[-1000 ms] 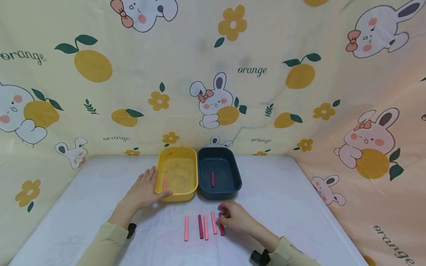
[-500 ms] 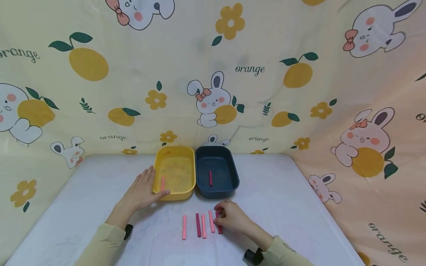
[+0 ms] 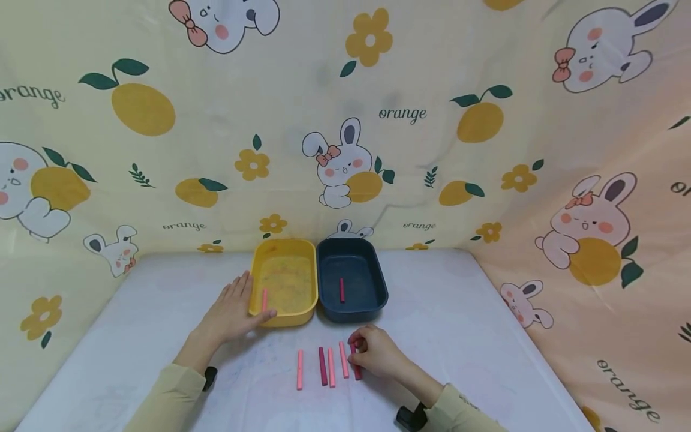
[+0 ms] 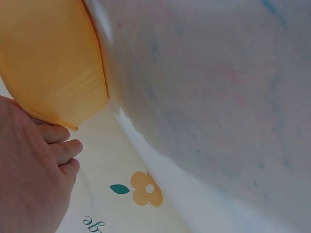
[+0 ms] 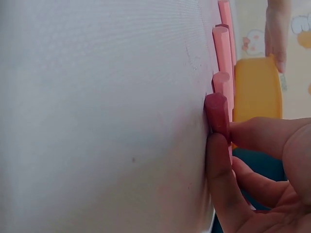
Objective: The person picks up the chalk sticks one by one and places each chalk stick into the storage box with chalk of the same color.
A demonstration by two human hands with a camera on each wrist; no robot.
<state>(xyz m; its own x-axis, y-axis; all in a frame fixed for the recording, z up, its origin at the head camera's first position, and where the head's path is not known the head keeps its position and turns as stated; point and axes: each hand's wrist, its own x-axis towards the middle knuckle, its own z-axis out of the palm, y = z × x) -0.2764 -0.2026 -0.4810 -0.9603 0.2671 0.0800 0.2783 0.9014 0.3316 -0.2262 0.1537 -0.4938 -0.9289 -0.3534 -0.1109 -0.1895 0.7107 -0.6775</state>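
My right hand (image 3: pixel 380 354) pinches the upper part of a dark-red crayon (image 3: pixel 357 373) between thumb and fingers. In the right wrist view this dark-red crayon (image 5: pixel 217 111) lies along the white table, its near end showing past the fingertips. To its left lie pink crayons (image 3: pixel 344 360) and another dark-red crayon (image 3: pixel 323 366) in a loose row. My left hand (image 3: pixel 229 313) rests against the left side of a yellow bin (image 3: pixel 311 300), fingers extended and thumb over the front rim. One pink crayon (image 3: pixel 264 300) lies in that bin.
A navy bin (image 3: pixel 381 282) stands against the right side of the yellow one, with a dark-red crayon (image 3: pixel 342 291) inside. The white table (image 3: pixel 442 324) ends at a patterned cloth (image 3: pixel 415 198) behind. A dark wrist device (image 3: pixel 412 418) is worn on the right forearm.
The head view has shifted slightly. Both hands, the bins and the crayons keep the same places relative to one another; the right hand keeps its hold on the dark-red crayon.
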